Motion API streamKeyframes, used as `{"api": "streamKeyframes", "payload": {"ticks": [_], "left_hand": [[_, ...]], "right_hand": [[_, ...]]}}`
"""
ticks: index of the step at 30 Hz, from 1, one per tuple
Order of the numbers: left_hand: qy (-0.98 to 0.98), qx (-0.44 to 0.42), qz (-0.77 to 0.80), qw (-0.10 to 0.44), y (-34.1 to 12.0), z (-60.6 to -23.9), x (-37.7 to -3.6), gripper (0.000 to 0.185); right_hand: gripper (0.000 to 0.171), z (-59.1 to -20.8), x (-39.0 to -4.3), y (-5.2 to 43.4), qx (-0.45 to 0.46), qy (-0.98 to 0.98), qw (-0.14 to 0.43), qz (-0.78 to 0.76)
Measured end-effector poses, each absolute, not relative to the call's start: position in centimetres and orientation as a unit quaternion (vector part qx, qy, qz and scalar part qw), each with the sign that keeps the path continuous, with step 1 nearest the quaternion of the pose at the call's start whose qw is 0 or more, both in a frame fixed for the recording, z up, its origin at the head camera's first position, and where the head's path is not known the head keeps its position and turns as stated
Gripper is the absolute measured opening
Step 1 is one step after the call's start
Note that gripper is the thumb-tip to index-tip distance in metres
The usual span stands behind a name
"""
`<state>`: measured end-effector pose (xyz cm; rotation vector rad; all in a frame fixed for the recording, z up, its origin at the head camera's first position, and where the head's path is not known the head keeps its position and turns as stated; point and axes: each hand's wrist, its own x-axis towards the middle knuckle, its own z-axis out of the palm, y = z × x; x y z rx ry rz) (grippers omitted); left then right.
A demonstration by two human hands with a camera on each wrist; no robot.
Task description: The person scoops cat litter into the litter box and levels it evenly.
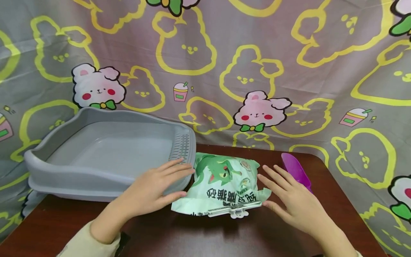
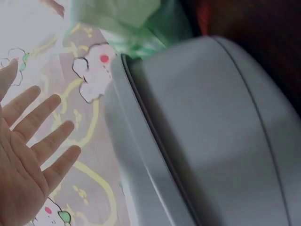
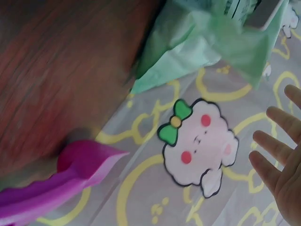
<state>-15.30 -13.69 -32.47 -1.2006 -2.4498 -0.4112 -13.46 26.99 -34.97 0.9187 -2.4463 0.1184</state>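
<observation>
A pale green bag of cat litter (image 1: 221, 178) with a cat drawing lies on the table between both hands. A metal clip (image 1: 236, 208) closes its near edge. To the bag's left, my left hand (image 1: 154, 187) hovers with spread fingers, in front of the grey litter box (image 1: 96, 178). The left wrist view shows that palm with straight fingers (image 2: 47, 146) and nothing in it. On the other side, my right hand (image 1: 293, 198) is held beside the bag, fingers extended and empty. A purple scoop (image 1: 295, 169) lies just beyond it, seen closer in the right wrist view.
The brown wooden table (image 1: 173, 237) carries everything. The litter box takes up its left side, with a slotted ledge (image 1: 181, 144) on the edge toward the bag. A patterned curtain (image 1: 205, 85) hangs behind and along the sides.
</observation>
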Motion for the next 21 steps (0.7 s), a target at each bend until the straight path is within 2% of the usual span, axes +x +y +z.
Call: {"api": "streamKeyframes", "payload": {"ticks": [8, 16, 21], "left_hand": [[-0.843, -0.481, -0.154, 0.186, -11.4, -33.8, -14.2, 0.048], [-0.848, -0.478, -0.180, 0.138, -10.6, -34.8, -13.4, 0.039], [-0.846, -0.479, -0.173, 0.158, -10.5, -35.4, -13.5, 0.029]], "right_hand": [[0.068, -35.4, -13.1, 24.8, 0.383, -0.891, 0.229, 0.079], [0.070, -36.1, -12.7, 23.2, 0.406, -0.881, 0.211, 0.117], [0.063, -36.7, -12.9, 22.6, 0.432, -0.864, 0.214, 0.146]]}}
